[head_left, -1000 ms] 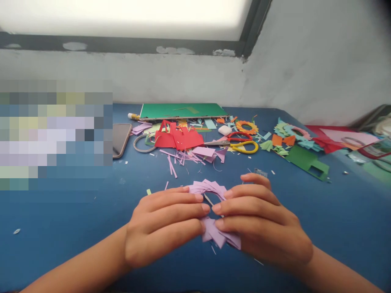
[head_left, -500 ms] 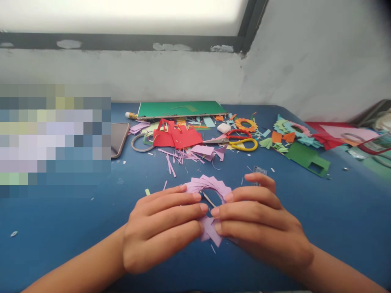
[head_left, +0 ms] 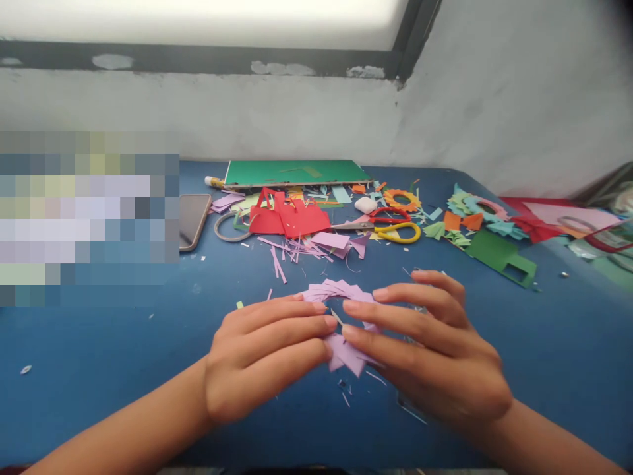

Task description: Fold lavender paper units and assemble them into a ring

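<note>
A ring of folded lilac paper (head_left: 346,353), with pointed overlapping pieces around its edge, is between my two hands just above the blue table. My left hand (head_left: 270,356) grips its left side, fingers laid together over the paper and the thumb hidden beneath. On the right side, my right hand (head_left: 430,343) also holds the ring, its fingers spread over the paper and its thumb out of sight. Through the ring's open middle a small pale sliver shows on the table.
Behind the ring lie lilac scraps (head_left: 297,251), scissors (head_left: 395,231) with red and yellow handles, a white eraser (head_left: 365,205) and cut red paper (head_left: 291,218). A phone (head_left: 194,221) is at left. An orange paper ring (head_left: 401,200) and green card (head_left: 499,256) lie farther right.
My right hand's fingers have lifted and spread along the ring's right side. The ring sits slightly higher in view, and its lower points are turned a little to the right.
</note>
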Motion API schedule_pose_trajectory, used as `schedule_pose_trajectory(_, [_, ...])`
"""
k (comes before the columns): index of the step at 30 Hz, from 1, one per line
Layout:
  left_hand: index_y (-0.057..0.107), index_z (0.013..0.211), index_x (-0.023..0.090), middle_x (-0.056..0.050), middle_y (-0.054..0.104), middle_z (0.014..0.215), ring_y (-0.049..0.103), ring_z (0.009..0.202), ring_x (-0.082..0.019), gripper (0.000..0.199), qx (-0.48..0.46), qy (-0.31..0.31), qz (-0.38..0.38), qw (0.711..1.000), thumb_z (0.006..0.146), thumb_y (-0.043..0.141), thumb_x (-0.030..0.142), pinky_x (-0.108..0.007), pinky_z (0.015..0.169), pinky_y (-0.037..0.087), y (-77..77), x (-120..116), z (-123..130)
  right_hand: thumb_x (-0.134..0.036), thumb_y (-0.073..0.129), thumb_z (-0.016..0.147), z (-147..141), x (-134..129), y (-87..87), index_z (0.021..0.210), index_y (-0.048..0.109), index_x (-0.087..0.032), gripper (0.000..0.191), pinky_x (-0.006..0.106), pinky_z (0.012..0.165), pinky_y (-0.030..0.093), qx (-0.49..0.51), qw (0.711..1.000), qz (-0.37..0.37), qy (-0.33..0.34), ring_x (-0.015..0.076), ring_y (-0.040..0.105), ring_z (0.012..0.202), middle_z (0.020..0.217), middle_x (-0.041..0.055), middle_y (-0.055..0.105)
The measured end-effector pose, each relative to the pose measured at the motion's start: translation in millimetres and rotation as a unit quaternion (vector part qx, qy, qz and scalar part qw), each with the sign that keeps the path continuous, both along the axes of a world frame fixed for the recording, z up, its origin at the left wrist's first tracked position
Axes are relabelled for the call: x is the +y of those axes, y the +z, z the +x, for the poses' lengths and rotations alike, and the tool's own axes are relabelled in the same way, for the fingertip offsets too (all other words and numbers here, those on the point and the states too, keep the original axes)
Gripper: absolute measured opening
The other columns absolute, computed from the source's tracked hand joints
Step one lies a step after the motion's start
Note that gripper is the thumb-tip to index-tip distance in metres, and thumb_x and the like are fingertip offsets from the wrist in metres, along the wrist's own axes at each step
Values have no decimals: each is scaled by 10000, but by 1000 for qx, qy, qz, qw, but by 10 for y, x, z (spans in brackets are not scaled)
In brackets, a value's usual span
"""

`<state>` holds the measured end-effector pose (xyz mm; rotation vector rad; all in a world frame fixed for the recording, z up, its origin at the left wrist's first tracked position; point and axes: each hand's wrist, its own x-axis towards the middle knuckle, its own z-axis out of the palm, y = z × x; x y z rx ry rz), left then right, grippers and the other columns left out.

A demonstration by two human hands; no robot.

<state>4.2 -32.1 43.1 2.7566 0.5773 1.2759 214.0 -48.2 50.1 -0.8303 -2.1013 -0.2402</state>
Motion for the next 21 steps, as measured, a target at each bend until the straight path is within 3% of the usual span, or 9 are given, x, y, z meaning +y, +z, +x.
schedule_pose_trajectory(4, [610,863,120,-65,717,928,627,980,-131,96,-21,2,2,1000,875,515,117,-242,892,518,-17,11,19,-222,543,873,38,34,46,792,660,-241,144,333,847,412,3,1000,-13,28,136,609,773,838,-33,722])
schedule_pose_trajectory(12, [623,943,107,-61,711,954,618,997,-134,126,-4,-11,1,1000,840,555,84,-240,939,476,-31,4,7,-179,540,873,63,40,13,885,661,-233,134,344,910,350,-15,997,-43,58,141,616,850,908,-46,713])
schedule_pose_trajectory(16, [604,1004,111,-41,702,920,645,854,-81,220,-74,11,-106,991,799,585,31,-131,815,499,-82,32,106,-216,524,881,18,85,-50,955,638,-196,137,353,905,348,23,993,-104,40,156,612,889,972,15,699])
schedule_pose_trajectory(21, [596,1099,175,-24,659,958,628,806,-78,341,-79,33,-239,967,798,565,18,-136,733,515,-111,43,170,-154,424,895,6,142,-68,870,593,-191,174,318,905,336,47,971,-226,57,117,625,795,838,-11,685])
